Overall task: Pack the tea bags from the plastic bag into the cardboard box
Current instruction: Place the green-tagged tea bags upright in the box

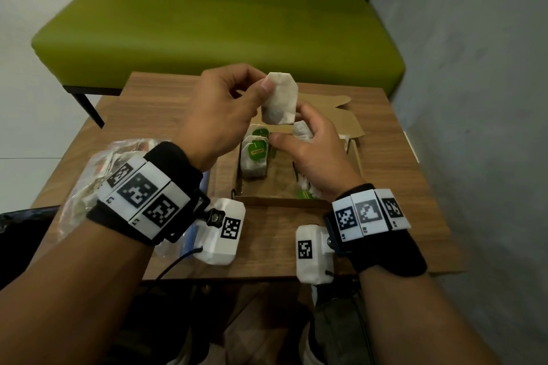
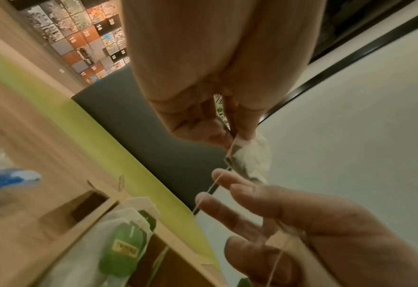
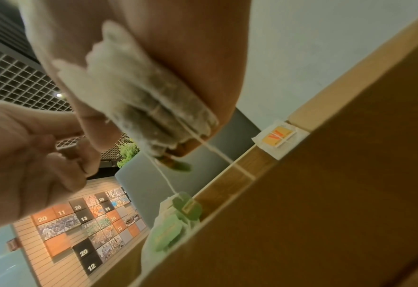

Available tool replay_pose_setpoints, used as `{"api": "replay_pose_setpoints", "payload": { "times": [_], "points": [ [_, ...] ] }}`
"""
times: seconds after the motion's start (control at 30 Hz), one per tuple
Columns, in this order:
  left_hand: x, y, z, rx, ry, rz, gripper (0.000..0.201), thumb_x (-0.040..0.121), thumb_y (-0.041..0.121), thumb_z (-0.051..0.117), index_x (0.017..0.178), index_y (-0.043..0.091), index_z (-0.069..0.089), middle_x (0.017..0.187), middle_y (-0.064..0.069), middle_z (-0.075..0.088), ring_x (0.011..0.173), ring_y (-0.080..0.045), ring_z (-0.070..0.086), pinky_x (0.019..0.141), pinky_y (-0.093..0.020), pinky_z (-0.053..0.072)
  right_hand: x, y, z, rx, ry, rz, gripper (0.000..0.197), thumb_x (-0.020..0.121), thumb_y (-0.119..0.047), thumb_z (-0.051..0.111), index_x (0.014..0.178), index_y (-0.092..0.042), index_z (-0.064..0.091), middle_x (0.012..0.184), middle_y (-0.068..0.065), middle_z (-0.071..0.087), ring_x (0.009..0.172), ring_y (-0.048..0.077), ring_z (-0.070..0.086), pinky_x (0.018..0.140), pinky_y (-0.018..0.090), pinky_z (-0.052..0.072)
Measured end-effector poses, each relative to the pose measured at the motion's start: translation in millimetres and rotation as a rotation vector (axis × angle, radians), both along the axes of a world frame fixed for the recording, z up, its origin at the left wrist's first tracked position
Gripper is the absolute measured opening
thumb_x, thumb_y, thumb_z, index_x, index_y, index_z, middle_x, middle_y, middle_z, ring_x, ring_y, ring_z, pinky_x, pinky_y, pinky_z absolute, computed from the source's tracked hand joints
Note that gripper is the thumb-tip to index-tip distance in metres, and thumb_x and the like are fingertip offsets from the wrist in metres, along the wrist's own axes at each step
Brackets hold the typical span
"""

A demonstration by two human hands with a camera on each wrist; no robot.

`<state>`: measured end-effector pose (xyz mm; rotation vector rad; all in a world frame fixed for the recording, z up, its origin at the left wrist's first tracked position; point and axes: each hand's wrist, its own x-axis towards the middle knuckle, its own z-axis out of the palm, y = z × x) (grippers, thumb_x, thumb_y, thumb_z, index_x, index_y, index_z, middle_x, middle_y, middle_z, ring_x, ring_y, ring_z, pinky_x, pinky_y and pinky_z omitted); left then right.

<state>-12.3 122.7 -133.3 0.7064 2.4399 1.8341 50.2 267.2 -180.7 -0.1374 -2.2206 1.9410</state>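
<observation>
While the left hand (image 1: 219, 109) pinches the top edge of a white tea bag (image 1: 280, 99) between thumb and fingers, that bag hangs above the far end of the open cardboard box (image 1: 299, 202). Just over the box's right half, the right hand (image 1: 311, 154) curls its fingers round a bunch of other tea bags (image 3: 139, 91), whose strings trail down towards the box. Inside the box, against its left wall, several tea bags with green tags (image 1: 255, 154) stand upright in a row, and a further green tag (image 1: 304, 194) lies near the front wall. Left of the box, on the wooden desk (image 1: 267, 243), lies the crumpled clear plastic bag (image 1: 89, 184), partly hidden by the left wrist. Beyond the box, past the desk's far edge, stands a green upholstered bench (image 1: 213, 29).
</observation>
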Motion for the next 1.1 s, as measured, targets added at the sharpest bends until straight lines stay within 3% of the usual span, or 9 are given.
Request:
{"api": "replay_pose_setpoints", "payload": {
  "times": [0.1, 0.17, 0.27, 0.4, 0.53, 0.73, 0.8, 0.97, 1.1],
  "points": [
    [0.8, 0.7, -0.5, 0.023, -0.055, -0.033, 0.016, 0.099, 0.022, 0.058, 0.084, 0.018, 0.063, 0.062, 0.01, 0.06, 0.05, -0.005, 0.051, 0.044, -0.015, 0.038, -1.6, -4.6, -2.7, 0.048, -0.016, 0.027, 0.023, 0.093, -0.015, 0.068, 0.114, -0.023, 0.069, 0.109, -0.001, 0.075, 0.105, 0.017, 0.07, 0.096, 0.048, 0.056],
    [-0.5, 0.8, -0.5, 0.07, -0.106, -0.037, 0.016, 0.1, 0.02, 0.056, 0.085, 0.016, 0.062, 0.065, 0.003, 0.062, 0.049, -0.006, 0.055, 0.042, -0.018, 0.04, -1.9, -6.8, -4.8, 0.079, -0.033, 0.018, 0.011, 0.095, -0.022, 0.066, 0.102, -0.026, 0.074, 0.101, -0.004, 0.077, 0.101, 0.014, 0.071, 0.097, 0.048, 0.055],
    [-2.9, 0.0, -0.6, 0.174, -0.207, -0.021, 0.014, 0.1, 0.018, 0.055, 0.091, 0.01, 0.061, 0.073, -0.006, 0.066, 0.056, -0.009, 0.063, 0.048, -0.021, 0.049, -1.4, -9.1, -4.5, 0.133, -0.04, 0.027, 0.017, 0.097, -0.021, 0.063, 0.085, -0.028, 0.073, 0.083, -0.004, 0.076, 0.088, 0.017, 0.072, 0.09, 0.05, 0.057],
    [-7.0, -2.4, -3.7, 0.258, -0.244, 0.059, 0.015, 0.1, 0.015, 0.054, 0.088, 0.009, 0.06, 0.071, -0.004, 0.068, 0.063, -0.014, 0.07, 0.058, -0.025, 0.057, 0.2, -10.3, -1.6, 0.181, -0.027, 0.067, 0.017, 0.098, -0.02, 0.061, 0.087, -0.018, 0.074, 0.075, -0.002, 0.073, 0.081, 0.02, 0.07, 0.087, 0.052, 0.056],
    [-9.1, -2.9, -11.8, 0.127, -0.131, 0.106, 0.014, 0.098, 0.017, 0.059, 0.085, 0.016, 0.064, 0.079, -0.006, 0.071, 0.072, -0.017, 0.074, 0.063, -0.031, 0.058, 0.7, -10.2, 0.8, 0.231, -0.032, 0.069, 0.014, 0.096, -0.021, 0.065, 0.087, -0.018, 0.075, 0.076, -0.001, 0.073, 0.079, 0.017, 0.07, 0.084, 0.049, 0.057],
    [-11.9, -8.7, -17.2, -0.13, 0.057, 0.107, 0.01, 0.096, 0.026, 0.062, 0.094, 0.022, 0.071, 0.078, 0.002, 0.074, 0.071, -0.011, 0.073, 0.071, -0.043, 0.062, 1.1, -2.4, 3.8, 0.175, -0.007, 0.044, 0.01, 0.091, -0.03, 0.072, 0.084, -0.023, 0.073, 0.083, -0.002, 0.074, 0.082, 0.017, 0.07, 0.083, 0.052, 0.059],
    [-12.9, -10.6, -15.6, -0.199, 0.079, 0.065, 0.011, 0.095, 0.027, 0.063, 0.093, 0.021, 0.073, 0.077, 0.002, 0.074, 0.07, -0.012, 0.073, 0.07, -0.044, 0.061, 0.9, 0.1, 5.5, 0.119, 0.016, 0.044, 0.011, 0.09, -0.027, 0.074, 0.085, -0.018, 0.073, 0.079, -0.002, 0.072, 0.074, 0.012, 0.066, 0.074, 0.046, 0.059],
    [-11.5, -13.2, -11.9, -0.307, 0.125, -0.028, 0.011, 0.094, 0.025, 0.065, 0.089, 0.019, 0.073, 0.076, 0.003, 0.073, 0.066, -0.01, 0.071, 0.068, -0.043, 0.06, 3.9, 2.9, 11.6, -0.069, 0.017, 0.123, 0.011, 0.094, -0.008, 0.068, 0.101, 0.0, 0.071, 0.062, -0.014, 0.066, 0.055, -0.003, 0.06, 0.053, 0.01, 0.045],
    [-13.0, -16.0, -10.9, -0.317, 0.119, -0.076, 0.013, 0.095, 0.025, 0.064, 0.092, 0.018, 0.074, 0.078, 0.004, 0.074, 0.07, -0.011, 0.072, 0.07, -0.045, 0.06, 5.7, 4.4, 14.6, -0.089, 0.007, 0.149, 0.013, 0.095, -0.002, 0.065, 0.106, 0.004, 0.069, 0.062, -0.017, 0.066, 0.056, -0.005, 0.06, 0.05, 0.007, 0.043]
  ]
}}
